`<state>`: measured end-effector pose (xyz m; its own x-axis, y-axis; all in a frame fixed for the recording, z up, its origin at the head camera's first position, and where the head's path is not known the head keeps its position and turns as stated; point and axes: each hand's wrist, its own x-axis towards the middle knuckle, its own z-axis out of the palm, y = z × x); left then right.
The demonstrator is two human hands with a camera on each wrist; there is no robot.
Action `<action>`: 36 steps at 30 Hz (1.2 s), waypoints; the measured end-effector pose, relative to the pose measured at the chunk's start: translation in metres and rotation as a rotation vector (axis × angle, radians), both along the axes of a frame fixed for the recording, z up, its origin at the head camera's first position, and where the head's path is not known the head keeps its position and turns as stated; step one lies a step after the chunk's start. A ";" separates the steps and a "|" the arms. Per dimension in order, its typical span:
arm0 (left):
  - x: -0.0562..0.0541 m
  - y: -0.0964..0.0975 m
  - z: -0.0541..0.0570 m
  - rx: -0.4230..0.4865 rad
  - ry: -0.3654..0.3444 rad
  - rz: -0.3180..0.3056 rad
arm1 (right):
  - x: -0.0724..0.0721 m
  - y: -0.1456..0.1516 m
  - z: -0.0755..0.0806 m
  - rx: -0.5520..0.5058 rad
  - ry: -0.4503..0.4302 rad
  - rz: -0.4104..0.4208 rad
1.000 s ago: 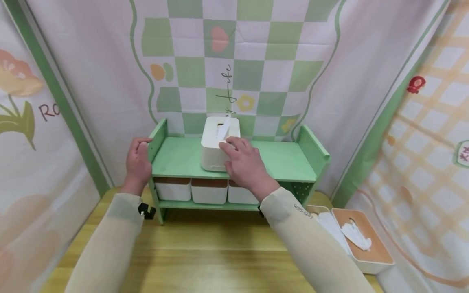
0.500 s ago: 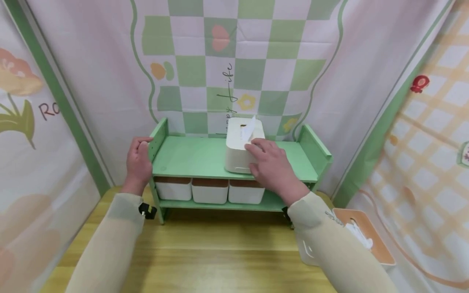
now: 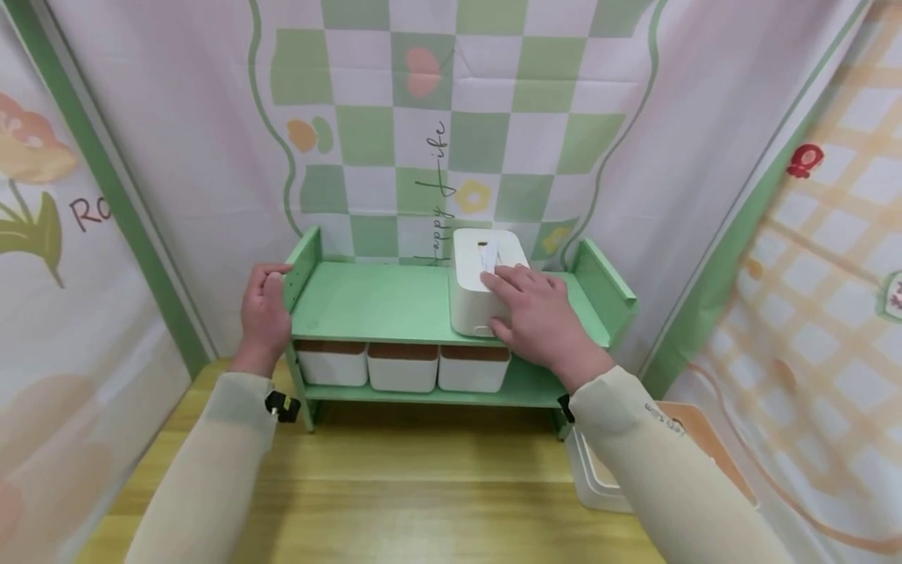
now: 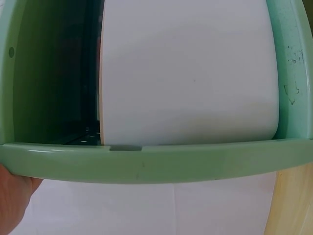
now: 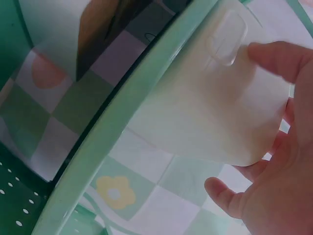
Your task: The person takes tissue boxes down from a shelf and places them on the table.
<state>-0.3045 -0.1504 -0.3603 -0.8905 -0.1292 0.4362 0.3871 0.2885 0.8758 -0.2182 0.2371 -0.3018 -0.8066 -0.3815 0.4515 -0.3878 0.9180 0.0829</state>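
A white tissue box [image 3: 467,309] sits right of centre on the top board of a small green shelf [image 3: 373,301], a tissue [image 3: 488,254] showing at its top slot. My right hand [image 3: 543,317] grips the box from its right side. In the right wrist view the thumb [image 5: 274,56] lies on the box's front face, beside a small raised rounded rectangle, and other fingers pass behind it. My left hand [image 3: 268,317] holds the shelf's left side panel [image 3: 304,254]. In the left wrist view only part of that hand [image 4: 14,196] shows, below the green edge.
Three white bins [image 3: 403,372] with brown tops stand on the lower shelf. On the wooden table [image 3: 395,493] at right, a white container [image 3: 595,478] and an orange-topped box [image 3: 687,415] are partly hidden by my right sleeve. Patterned curtains hang behind and at both sides.
My right hand has slid the tissue box from the middle of the top board to the right, and the box has turned slightly. My left hand has stayed on the side panel.
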 end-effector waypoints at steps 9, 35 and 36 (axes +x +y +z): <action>0.000 -0.002 0.000 0.000 0.029 -0.015 | 0.012 -0.003 0.002 0.036 -0.023 -0.046; -0.002 -0.003 -0.002 -0.007 0.014 -0.014 | 0.039 0.050 -0.021 -1.469 -0.745 -0.021; -0.002 -0.003 -0.002 -0.009 0.018 -0.015 | 0.037 0.049 -0.024 -1.509 -0.758 0.003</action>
<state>-0.3060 -0.1536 -0.3627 -0.8842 -0.1120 0.4535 0.4074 0.2900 0.8660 -0.1809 0.2856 -0.3257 -0.9973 -0.0039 -0.0729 0.0729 -0.0026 -0.9973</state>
